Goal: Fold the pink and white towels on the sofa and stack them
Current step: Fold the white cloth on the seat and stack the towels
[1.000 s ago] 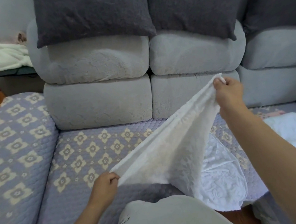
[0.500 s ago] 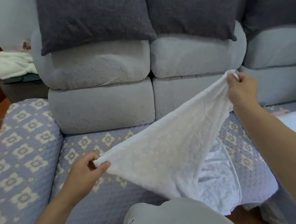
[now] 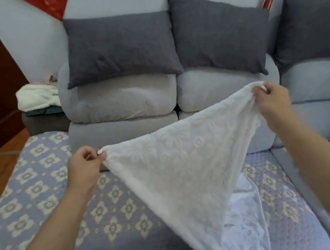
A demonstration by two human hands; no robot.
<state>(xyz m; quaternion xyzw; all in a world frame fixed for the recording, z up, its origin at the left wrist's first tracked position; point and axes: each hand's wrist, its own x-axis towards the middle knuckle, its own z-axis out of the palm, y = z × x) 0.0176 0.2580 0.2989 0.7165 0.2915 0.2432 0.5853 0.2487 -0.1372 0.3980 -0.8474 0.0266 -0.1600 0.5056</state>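
1 white towel [image 3: 186,164], 3 gray pillows [image 3: 120,49] (2 hands [image 3: 86,168])

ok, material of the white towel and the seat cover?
White towel: soft plush fabric, probably microfibre or fleece, matte, with an embossed flower pattern; it drapes limply. Seat cover: quilted woven fabric, likely cotton or polyester, with visible stitching and printed flowers.

Both hands [image 3: 83,170] [image 3: 272,100] raised apart, fingers pinched

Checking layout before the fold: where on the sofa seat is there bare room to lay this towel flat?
Bare seat cover lies left, between the backrest and the left hand. The right half is crowded: the white towel hangs there, its lower part lying on the seat, with the right hand above.
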